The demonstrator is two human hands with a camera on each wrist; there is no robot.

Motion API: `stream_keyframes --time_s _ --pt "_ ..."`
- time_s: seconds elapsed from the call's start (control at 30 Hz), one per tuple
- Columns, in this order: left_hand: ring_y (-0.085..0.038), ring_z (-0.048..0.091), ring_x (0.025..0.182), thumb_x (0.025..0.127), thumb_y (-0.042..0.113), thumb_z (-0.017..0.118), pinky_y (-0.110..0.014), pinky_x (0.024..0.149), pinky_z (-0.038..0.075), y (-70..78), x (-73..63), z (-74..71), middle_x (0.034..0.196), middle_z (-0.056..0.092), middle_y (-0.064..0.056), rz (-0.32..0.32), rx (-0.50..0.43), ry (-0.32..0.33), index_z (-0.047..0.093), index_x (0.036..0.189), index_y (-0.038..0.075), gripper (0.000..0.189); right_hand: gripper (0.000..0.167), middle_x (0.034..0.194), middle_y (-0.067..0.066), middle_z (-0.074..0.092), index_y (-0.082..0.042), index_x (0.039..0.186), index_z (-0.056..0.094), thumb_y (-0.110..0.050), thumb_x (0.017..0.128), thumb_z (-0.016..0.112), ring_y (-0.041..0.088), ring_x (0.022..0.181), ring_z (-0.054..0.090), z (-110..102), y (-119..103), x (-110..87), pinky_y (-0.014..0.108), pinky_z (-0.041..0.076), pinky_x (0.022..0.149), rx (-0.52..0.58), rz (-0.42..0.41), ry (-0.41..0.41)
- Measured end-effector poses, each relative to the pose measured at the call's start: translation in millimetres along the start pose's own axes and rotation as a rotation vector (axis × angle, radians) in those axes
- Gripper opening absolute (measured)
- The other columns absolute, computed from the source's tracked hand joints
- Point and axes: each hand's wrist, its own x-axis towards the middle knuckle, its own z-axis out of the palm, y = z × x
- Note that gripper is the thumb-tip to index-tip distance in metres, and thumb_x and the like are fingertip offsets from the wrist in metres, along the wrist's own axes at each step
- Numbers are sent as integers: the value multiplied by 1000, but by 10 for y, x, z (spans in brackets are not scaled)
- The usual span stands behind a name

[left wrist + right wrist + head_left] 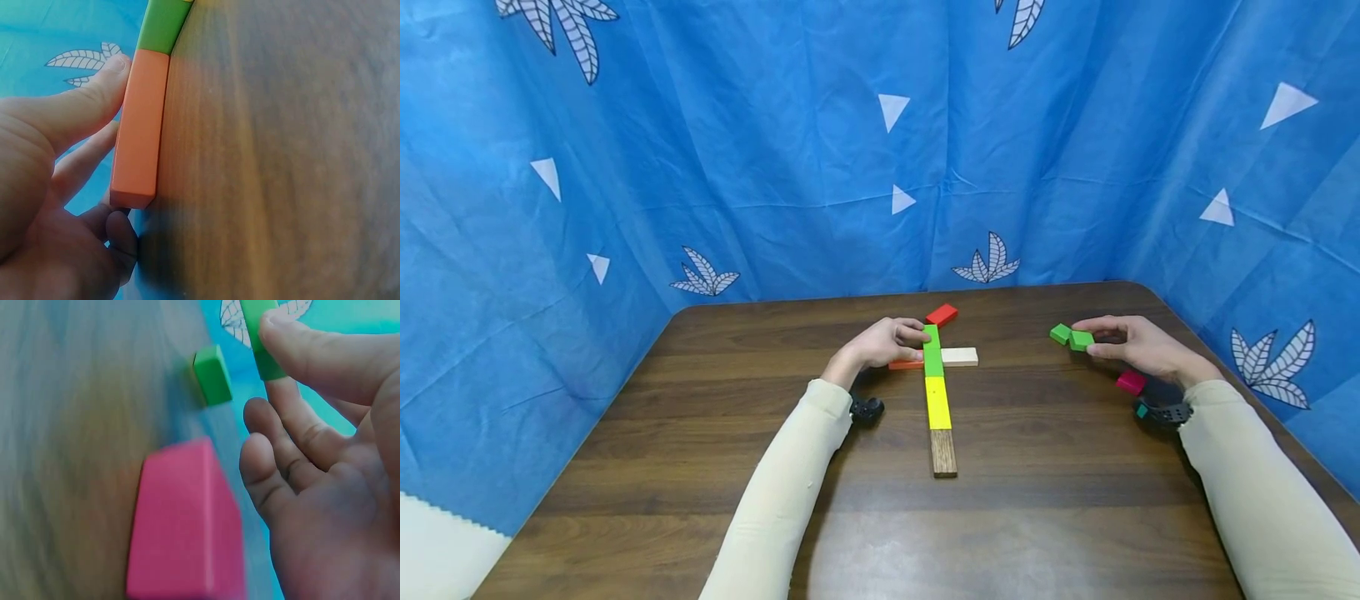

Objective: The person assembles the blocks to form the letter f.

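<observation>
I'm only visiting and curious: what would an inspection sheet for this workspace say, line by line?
Surface: dark wood-grain table.
Job's things: brown block, yellow block and green section in line; orange block and white block on either side of the green; red block near its far end; pink block by the right wrist.
Clutter: nothing seen.
Left grip: left hand touches the green section; whether it pinches is unclear.
Right grip: right hand pinches a green block; a second green block lies close by.
Cables: nothing seen.
Surroundings: blue fabric backdrop with printed leaves and white triangles.
</observation>
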Motion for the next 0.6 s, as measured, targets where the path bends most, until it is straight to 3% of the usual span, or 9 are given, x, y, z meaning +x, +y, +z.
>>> stream_keyframes --time_s 0.1,0.37,0.5,0.6 --pt "-28 37 151 95 21 75 -44 121 38 -12 2 -8 159 48 -4 2 11 -5 67 140 18 46 54 145 21 54 -10 149 54 -34 102 65 33 122 56 35 -104 20 31 53 94 3 2 5" --pt "-28 36 152 95 21 75 -44 121 37 -3 3 -24 160 47 -4 -1 22 -8 67 140 18 46 56 153 21 47 -11 153 49 -31 102 65 43 131 51 118 -284 103 68 40 108 55 -10 22" --pt "-28 36 151 95 20 75 -45 121 36 2 -2 -25 159 47 -4 -5 10 -5 67 139 17 45 59 159 21 40 -18 157 45 -36 103 63 46 137 46 147 -349 143 74 33 111 66 7 23" --pt "-28 36 151 95 20 75 -45 121 36 0 -2 -24 159 48 -4 -6 4 -6 67 139 18 45 58 156 20 43 -21 156 46 -39 103 62 45 134 48 172 -402 174 71 37 110 64 13 27"
